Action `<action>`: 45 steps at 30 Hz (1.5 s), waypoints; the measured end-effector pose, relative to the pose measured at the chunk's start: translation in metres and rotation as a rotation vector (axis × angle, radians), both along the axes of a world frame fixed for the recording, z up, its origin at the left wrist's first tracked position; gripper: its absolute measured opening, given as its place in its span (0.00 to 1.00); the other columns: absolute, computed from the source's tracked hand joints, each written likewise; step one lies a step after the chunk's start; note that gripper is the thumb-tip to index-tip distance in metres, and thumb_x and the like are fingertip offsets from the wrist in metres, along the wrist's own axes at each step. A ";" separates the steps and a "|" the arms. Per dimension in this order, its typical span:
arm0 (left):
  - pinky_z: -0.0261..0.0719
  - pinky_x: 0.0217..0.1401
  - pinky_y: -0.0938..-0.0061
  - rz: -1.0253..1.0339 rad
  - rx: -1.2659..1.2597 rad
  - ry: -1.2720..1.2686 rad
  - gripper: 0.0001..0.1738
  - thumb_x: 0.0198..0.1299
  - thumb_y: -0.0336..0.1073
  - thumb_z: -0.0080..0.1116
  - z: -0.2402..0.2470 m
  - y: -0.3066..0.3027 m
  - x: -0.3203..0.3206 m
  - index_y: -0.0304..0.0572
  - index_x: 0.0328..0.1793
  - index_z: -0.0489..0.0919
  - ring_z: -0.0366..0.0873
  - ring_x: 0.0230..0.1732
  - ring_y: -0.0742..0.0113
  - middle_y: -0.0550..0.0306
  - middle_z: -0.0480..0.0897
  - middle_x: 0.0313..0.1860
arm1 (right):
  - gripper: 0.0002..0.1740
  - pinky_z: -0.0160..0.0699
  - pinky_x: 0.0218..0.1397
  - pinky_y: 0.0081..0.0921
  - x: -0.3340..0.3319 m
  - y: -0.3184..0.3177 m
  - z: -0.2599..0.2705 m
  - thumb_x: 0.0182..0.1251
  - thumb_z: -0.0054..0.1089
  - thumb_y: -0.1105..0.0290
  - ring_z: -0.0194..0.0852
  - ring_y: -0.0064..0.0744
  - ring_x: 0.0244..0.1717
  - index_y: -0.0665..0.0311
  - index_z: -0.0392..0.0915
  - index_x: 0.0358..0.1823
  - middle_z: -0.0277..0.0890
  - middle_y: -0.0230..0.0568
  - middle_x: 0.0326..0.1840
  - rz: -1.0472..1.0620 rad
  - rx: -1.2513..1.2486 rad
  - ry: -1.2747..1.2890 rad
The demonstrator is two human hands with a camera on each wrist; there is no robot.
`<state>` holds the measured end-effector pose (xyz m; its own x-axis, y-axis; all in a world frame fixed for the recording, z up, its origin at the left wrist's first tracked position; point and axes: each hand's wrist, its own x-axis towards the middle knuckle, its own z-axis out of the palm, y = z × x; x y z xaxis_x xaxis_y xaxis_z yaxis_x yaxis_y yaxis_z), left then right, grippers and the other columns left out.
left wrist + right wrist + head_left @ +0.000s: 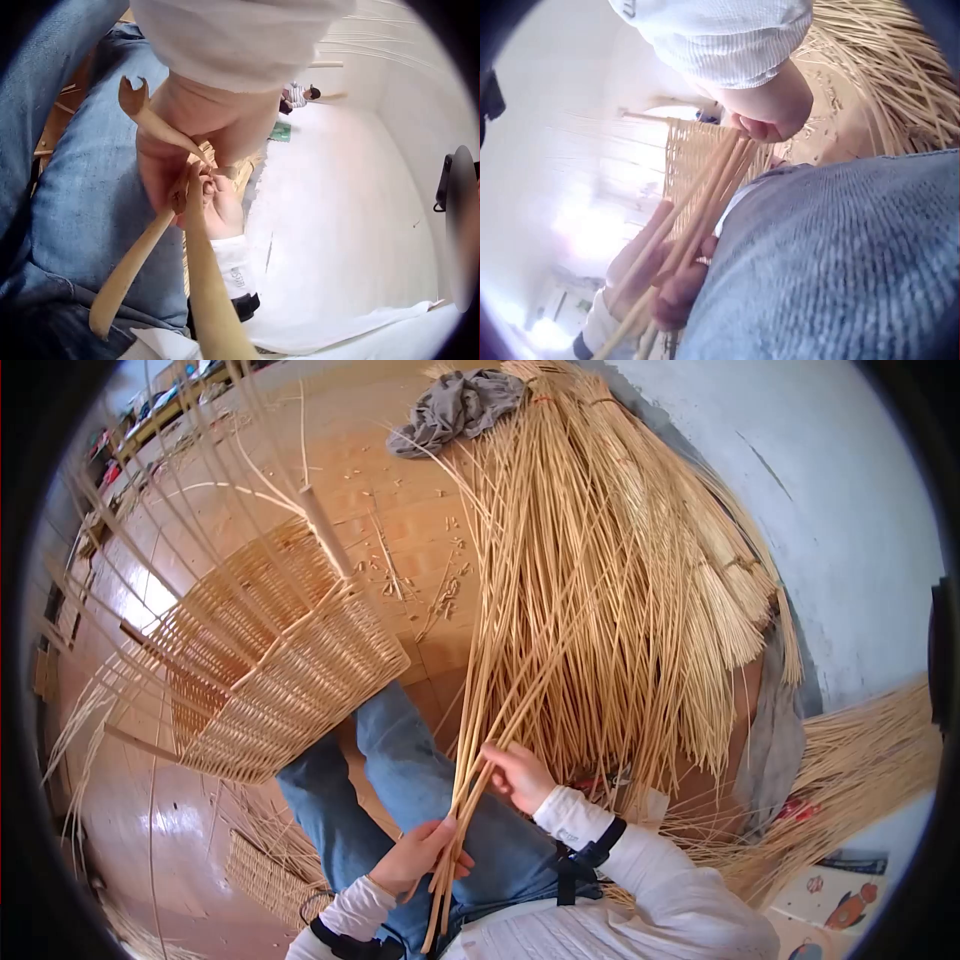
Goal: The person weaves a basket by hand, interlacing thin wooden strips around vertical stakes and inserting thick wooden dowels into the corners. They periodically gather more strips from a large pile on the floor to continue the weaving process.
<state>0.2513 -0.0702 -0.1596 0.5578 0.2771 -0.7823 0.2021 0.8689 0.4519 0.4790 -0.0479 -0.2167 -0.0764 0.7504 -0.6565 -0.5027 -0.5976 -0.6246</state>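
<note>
Several long pale wicker rods (462, 792) lie across the person's lap, their near ends pointing down toward the waist. The left hand (418, 857) grips the rods close to those ends; in the left wrist view the thick cut ends (214, 300) stick out past its fingers. Farther up, the right hand (517, 776) pinches rods between thumb and fingers. The right wrist view shows the rods (705, 199) running from the right hand (769, 124) down into the left hand (679, 289).
A half-woven basket (300, 680) with upright stakes stands on the left by the legs. A big pile of wicker rods (610, 580) lies ahead on the right, with a grey cloth (460, 408) at its top. Offcuts (445, 595) litter the floor. A wall (840, 510) rises at the right.
</note>
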 end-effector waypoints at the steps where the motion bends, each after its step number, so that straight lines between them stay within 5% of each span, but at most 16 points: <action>1: 0.83 0.36 0.71 -0.018 0.005 0.004 0.26 0.76 0.54 0.42 -0.002 0.002 0.001 0.33 0.57 0.71 0.82 0.32 0.65 0.50 0.82 0.33 | 0.13 0.63 0.18 0.16 -0.009 -0.002 -0.001 0.74 0.57 0.59 0.65 0.15 0.19 0.62 0.72 0.40 0.76 0.31 0.28 -0.004 0.031 -0.112; 3: 0.84 0.36 0.67 0.109 -0.166 -0.095 0.27 0.76 0.55 0.39 -0.010 0.006 0.000 0.35 0.57 0.70 0.83 0.33 0.61 0.49 0.82 0.35 | 0.13 0.64 0.20 0.17 -0.026 -0.010 0.001 0.74 0.57 0.60 0.66 0.15 0.20 0.64 0.72 0.41 0.74 0.31 0.28 0.033 0.207 -0.172; 5: 0.82 0.31 0.70 0.146 -0.188 -0.103 0.24 0.74 0.50 0.49 -0.007 0.013 0.007 0.39 0.63 0.68 0.81 0.28 0.65 0.52 0.81 0.34 | 0.15 0.68 0.23 0.20 -0.041 -0.011 -0.002 0.74 0.57 0.61 0.69 0.17 0.23 0.68 0.71 0.43 0.74 0.33 0.28 0.077 0.295 -0.317; 8: 0.72 0.25 0.80 0.016 0.518 0.230 0.37 0.62 0.28 0.62 0.033 0.025 0.026 0.44 0.75 0.58 0.73 0.25 0.76 0.63 0.76 0.32 | 0.16 0.71 0.32 0.23 -0.057 0.001 -0.001 0.76 0.54 0.59 0.68 0.21 0.26 0.68 0.72 0.46 0.73 0.34 0.28 0.049 0.464 -0.391; 9: 0.71 0.26 0.81 0.031 0.589 0.288 0.31 0.61 0.28 0.62 0.024 0.029 0.022 0.42 0.70 0.64 0.72 0.25 0.77 0.64 0.76 0.32 | 0.17 0.70 0.32 0.23 -0.056 0.012 0.012 0.77 0.53 0.58 0.68 0.21 0.26 0.68 0.73 0.45 0.73 0.34 0.28 0.056 0.513 -0.342; 10: 0.71 0.27 0.82 0.056 0.622 0.281 0.27 0.61 0.28 0.62 0.002 0.036 0.009 0.41 0.66 0.68 0.71 0.25 0.78 0.64 0.75 0.31 | 0.19 0.72 0.30 0.16 -0.036 0.026 0.024 0.79 0.46 0.53 0.69 0.15 0.28 0.64 0.72 0.49 0.72 0.29 0.28 0.363 0.378 -0.306; 13: 0.70 0.29 0.82 0.021 0.702 0.380 0.11 0.60 0.24 0.57 0.000 0.066 -0.008 0.39 0.48 0.72 0.70 0.28 0.80 0.64 0.74 0.31 | 0.18 0.74 0.30 0.17 -0.007 0.041 -0.026 0.79 0.45 0.55 0.73 0.17 0.28 0.63 0.75 0.48 0.75 0.32 0.27 0.037 0.108 -0.264; 15: 0.72 0.30 0.82 0.168 0.637 0.356 0.10 0.59 0.22 0.53 0.000 0.077 -0.008 0.37 0.46 0.71 0.71 0.27 0.78 0.62 0.75 0.33 | 0.18 0.77 0.32 0.20 0.014 0.048 -0.125 0.76 0.48 0.56 0.74 0.19 0.29 0.64 0.76 0.48 0.76 0.34 0.29 -0.097 -0.098 -0.405; 18: 0.74 0.32 0.81 0.279 0.708 0.296 0.11 0.58 0.19 0.49 -0.024 0.082 -0.011 0.34 0.47 0.71 0.73 0.26 0.76 0.57 0.78 0.41 | 0.21 0.81 0.37 0.31 0.034 0.061 -0.247 0.72 0.52 0.55 0.81 0.33 0.33 0.68 0.74 0.52 0.80 0.44 0.35 0.175 0.006 -0.733; 20: 0.75 0.33 0.81 0.284 0.688 0.288 0.10 0.59 0.19 0.48 -0.027 0.083 -0.010 0.33 0.46 0.70 0.74 0.27 0.76 0.54 0.78 0.45 | 0.26 0.81 0.46 0.42 0.035 0.087 -0.271 0.69 0.55 0.56 0.83 0.52 0.43 0.72 0.71 0.55 0.82 0.58 0.44 0.399 -0.120 -1.161; 23: 0.77 0.34 0.80 0.308 0.666 0.283 0.08 0.59 0.18 0.47 -0.027 0.084 -0.010 0.34 0.44 0.68 0.78 0.30 0.75 0.46 0.79 0.55 | 0.26 0.76 0.56 0.46 0.029 0.135 -0.236 0.66 0.57 0.56 0.78 0.63 0.53 0.72 0.72 0.54 0.79 0.65 0.52 0.258 -0.312 -1.193; 29: 0.72 0.22 0.83 0.411 0.508 0.252 0.12 0.57 0.15 0.47 -0.026 0.092 -0.004 0.38 0.41 0.62 0.80 0.26 0.69 0.35 0.75 0.61 | 0.20 0.76 0.59 0.47 0.043 0.192 -0.283 0.66 0.55 0.63 0.77 0.60 0.57 0.70 0.73 0.53 0.79 0.63 0.52 0.299 -0.436 -1.199; 31: 0.72 0.22 0.82 0.443 0.477 0.243 0.11 0.58 0.16 0.47 -0.029 0.091 -0.005 0.38 0.41 0.62 0.80 0.26 0.69 0.34 0.75 0.61 | 0.23 0.76 0.59 0.46 0.049 0.181 -0.299 0.61 0.62 0.60 0.78 0.64 0.53 0.71 0.78 0.50 0.79 0.66 0.51 0.152 -0.251 -1.229; 33: 0.72 0.22 0.82 0.395 0.519 0.197 0.11 0.58 0.16 0.47 -0.039 0.091 -0.013 0.38 0.41 0.63 0.80 0.26 0.68 0.34 0.75 0.61 | 0.21 0.79 0.53 0.43 0.066 0.167 -0.301 0.60 0.64 0.61 0.82 0.57 0.48 0.70 0.80 0.48 0.82 0.59 0.47 0.133 -0.175 -1.211; 36: 0.73 0.22 0.83 0.390 0.526 0.201 0.11 0.58 0.16 0.47 -0.040 0.089 -0.011 0.39 0.41 0.63 0.80 0.26 0.69 0.35 0.75 0.61 | 0.17 0.80 0.42 0.30 0.095 0.153 -0.293 0.65 0.67 0.60 0.81 0.32 0.37 0.66 0.81 0.47 0.83 0.40 0.43 0.004 0.095 -0.728; 45: 0.73 0.23 0.82 0.354 0.615 0.216 0.08 0.60 0.18 0.47 -0.041 0.080 -0.011 0.37 0.42 0.65 0.81 0.29 0.72 0.40 0.77 0.61 | 0.17 0.82 0.45 0.31 0.129 0.189 -0.173 0.72 0.58 0.63 0.82 0.34 0.42 0.67 0.74 0.53 0.83 0.42 0.40 -0.004 -0.020 -0.184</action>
